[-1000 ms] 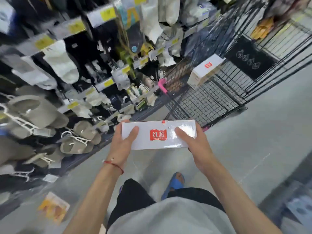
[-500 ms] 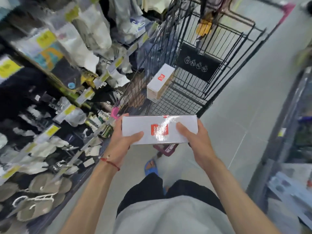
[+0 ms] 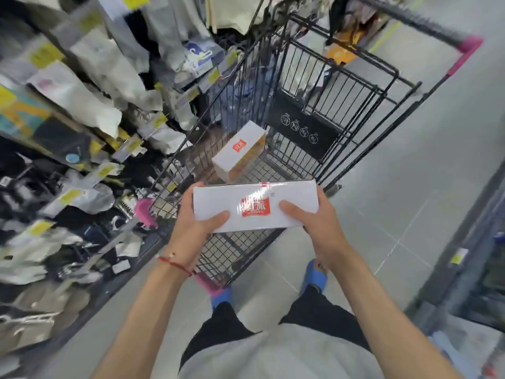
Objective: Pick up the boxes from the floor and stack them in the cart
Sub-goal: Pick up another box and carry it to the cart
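**Box held over the cart, not yet set down**

We judge the main risk to be the landing. The box in the cart [image 3: 240, 151] lies askew on the wire floor, so a second box laid across it may rock or slide off. The held box [image 3: 254, 206] looks film-wrapped and glossy, so it could slip if either thumb eases early. Lowered too near us, it could catch the front rim of the cart [image 3: 336, 86] and nudge the cart away.

Both forearms reach forward, level, wrists nearly straight. The left grip [image 3: 188, 231] and the right grip [image 3: 319, 228] each clasp one short end of the held box, thumb on top and fingers curled beneath. The held box lies flat, logo up, over the near end of the basket, well above the floor [image 3: 410, 187]
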Demonstrator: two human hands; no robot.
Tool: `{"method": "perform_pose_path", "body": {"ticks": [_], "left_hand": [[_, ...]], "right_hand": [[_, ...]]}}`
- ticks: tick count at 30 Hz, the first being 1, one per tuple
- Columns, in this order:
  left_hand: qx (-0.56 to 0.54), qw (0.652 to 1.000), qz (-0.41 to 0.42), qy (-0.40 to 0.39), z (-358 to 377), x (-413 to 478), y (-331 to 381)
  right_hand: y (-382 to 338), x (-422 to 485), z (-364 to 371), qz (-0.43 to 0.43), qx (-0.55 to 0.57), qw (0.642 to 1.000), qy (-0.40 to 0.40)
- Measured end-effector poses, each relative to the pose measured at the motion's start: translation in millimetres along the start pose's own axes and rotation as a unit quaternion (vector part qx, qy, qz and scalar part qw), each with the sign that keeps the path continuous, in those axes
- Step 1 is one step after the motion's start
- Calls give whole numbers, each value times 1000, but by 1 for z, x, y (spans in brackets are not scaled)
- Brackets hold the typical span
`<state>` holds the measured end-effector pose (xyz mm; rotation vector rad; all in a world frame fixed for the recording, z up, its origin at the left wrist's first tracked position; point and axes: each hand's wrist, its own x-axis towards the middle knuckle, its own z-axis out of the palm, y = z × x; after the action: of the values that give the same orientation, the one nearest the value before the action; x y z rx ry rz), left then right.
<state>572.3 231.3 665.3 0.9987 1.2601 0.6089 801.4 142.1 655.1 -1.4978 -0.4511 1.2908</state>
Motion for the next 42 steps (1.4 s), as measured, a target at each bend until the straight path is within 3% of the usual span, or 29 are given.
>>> {"method": "perform_pose_path", "body": {"ticks": [4,13,28,42], "left_hand": [[-35,998,9,58,53,-7,4],[-69,985,10,158,113,-3,14],[-108,963,-100,226,108,112,-10],[-91,942,-172,273,99,236,-99]], "right_hand": [[-35,33,-46,7,-22,997,-79],[-69,92,-78,28,-59,988,-141],[-73,237,-43,107,-221,953,-179],[5,384,-14,174,-315,914,-188]]}}
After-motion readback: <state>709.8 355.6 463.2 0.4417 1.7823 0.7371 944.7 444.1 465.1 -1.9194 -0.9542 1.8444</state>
